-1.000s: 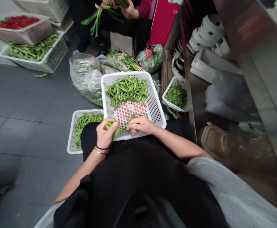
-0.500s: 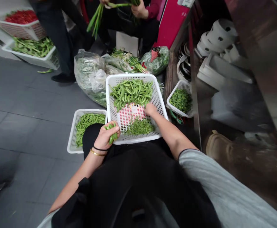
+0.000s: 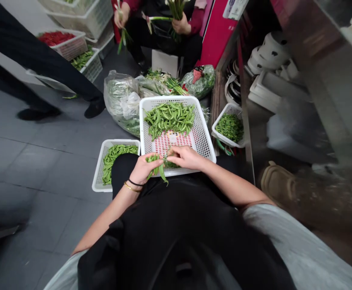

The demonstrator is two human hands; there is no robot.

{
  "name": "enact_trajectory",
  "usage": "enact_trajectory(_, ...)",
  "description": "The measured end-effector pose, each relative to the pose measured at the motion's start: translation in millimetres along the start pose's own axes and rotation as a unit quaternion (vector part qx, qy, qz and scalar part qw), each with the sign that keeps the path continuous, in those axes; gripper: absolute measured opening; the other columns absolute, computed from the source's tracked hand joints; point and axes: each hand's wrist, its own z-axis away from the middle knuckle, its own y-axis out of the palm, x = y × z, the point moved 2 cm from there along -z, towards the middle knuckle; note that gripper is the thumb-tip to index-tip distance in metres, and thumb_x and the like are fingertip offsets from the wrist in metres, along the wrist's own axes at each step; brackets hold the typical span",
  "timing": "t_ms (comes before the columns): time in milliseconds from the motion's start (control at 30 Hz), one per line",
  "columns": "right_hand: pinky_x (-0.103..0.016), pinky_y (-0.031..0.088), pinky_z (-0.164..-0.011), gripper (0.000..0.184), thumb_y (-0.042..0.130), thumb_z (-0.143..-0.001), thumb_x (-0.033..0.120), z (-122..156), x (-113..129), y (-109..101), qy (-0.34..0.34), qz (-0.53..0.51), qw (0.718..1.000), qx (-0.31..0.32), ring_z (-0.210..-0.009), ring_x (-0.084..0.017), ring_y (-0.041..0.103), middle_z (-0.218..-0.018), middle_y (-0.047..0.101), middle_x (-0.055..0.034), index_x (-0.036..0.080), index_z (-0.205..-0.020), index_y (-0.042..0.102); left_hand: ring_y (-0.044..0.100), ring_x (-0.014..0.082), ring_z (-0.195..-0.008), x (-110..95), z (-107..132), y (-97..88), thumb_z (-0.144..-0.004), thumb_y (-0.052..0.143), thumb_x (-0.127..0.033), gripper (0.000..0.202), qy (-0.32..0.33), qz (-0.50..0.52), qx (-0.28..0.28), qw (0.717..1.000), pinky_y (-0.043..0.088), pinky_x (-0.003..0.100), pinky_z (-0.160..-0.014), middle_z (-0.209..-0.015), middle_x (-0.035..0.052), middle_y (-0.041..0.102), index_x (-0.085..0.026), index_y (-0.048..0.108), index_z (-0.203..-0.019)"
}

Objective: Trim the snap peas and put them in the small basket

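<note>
A white plastic basket [image 3: 204,125] rests on my lap, with a heap of green pea pods [image 3: 169,117] at its far side. Several pods [image 3: 155,166] are bunched in my left hand [image 3: 142,168], closed around them above the basket's near left corner; one pod hangs down. My right hand [image 3: 184,157] is right beside it, thumb and fingers pinched together over the near side. Whatever lies in that pinch is too small to make out. Under my right hand, a pile of small green trimmings [image 3: 170,164] is mostly hidden.
More pods fill a white basket [image 3: 95,177] on the floor at left. Leafy greens [image 3: 230,127] fill a small basket at right. Bagged vegetables [image 3: 122,96] lie ahead, before a seated co-worker holding green stalks [image 3: 177,10]. Another person's legs [image 3: 49,60] are at left.
My right hand has come from the pod heap back to my left hand, now over the trimmings. The pods in my left hand have shifted. The standing person's legs have moved.
</note>
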Motion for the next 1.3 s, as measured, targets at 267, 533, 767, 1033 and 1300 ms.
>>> enact_trajectory(267,-0.021,0.031,-0.058,0.024,0.045,-0.086,0.024,3.5,13.8,0.7,-0.186,0.120,0.975,-0.030,-0.061,-0.010,0.049,-0.067,0.059,0.0000,0.017,-0.067,0.058,0.046,0.0064,-0.037,6.0,6.4,10.5,-0.059,0.077,-0.025,0.023,-0.093,0.085,0.124,0.984,0.032,0.017,-0.033,-0.053,0.0017,0.061,-0.011,0.060,-0.067)
enact_trajectory(533,-0.021,0.033,-0.056,0.022,0.043,-0.079,0.017,25.1,-7.9,-17.3,-0.062,0.171,0.959,-0.217,-0.056,-0.010,0.047,-0.060,0.056,-0.0011,0.016,-0.059,0.054,0.049,0.0075,-0.039,0.4,-3.5,-8.6,-0.059,0.074,-0.023,0.024,0.022,0.161,-0.137,0.977,0.031,0.017,-0.032,-0.057,0.0008,0.061,-0.011,0.058,-0.071)
enact_trajectory(767,-0.023,0.035,-0.063,0.026,0.053,-0.085,0.037,21.3,-17.4,-20.7,0.006,0.102,0.994,-0.046,-0.070,-0.013,0.055,-0.083,0.065,-0.0037,0.016,-0.100,0.061,0.051,0.0088,-0.042,-9.9,-3.9,-17.6,-0.069,0.070,-0.028,0.019,0.179,0.012,-0.200,0.963,0.038,0.020,-0.039,-0.061,-0.0002,0.063,-0.015,0.059,-0.076)
enact_trajectory(1033,-0.025,0.030,-0.060,0.028,0.042,-0.093,0.031,-7.9,2.6,4.4,-0.100,0.216,0.968,0.074,-0.067,-0.014,0.053,-0.081,0.065,-0.0059,0.015,-0.082,0.062,0.064,0.0199,-0.087,-44.0,23.2,-5.3,-0.075,0.060,-0.021,0.020,0.363,-0.498,-0.122,0.778,0.048,0.031,-0.080,-0.095,0.0084,0.069,-0.017,0.066,-0.093)
enact_trajectory(1300,-0.023,0.036,-0.063,0.032,0.038,-0.095,0.031,-8.7,4.7,4.4,-0.153,0.109,0.975,-0.121,-0.066,-0.012,0.053,-0.071,0.061,-0.0035,0.016,-0.074,0.058,0.052,0.0112,-0.050,-38.5,4.8,9.2,-0.073,0.064,-0.029,0.013,0.192,-0.386,0.021,0.902,0.040,0.023,-0.051,-0.059,-0.0006,0.059,-0.016,0.063,-0.074)
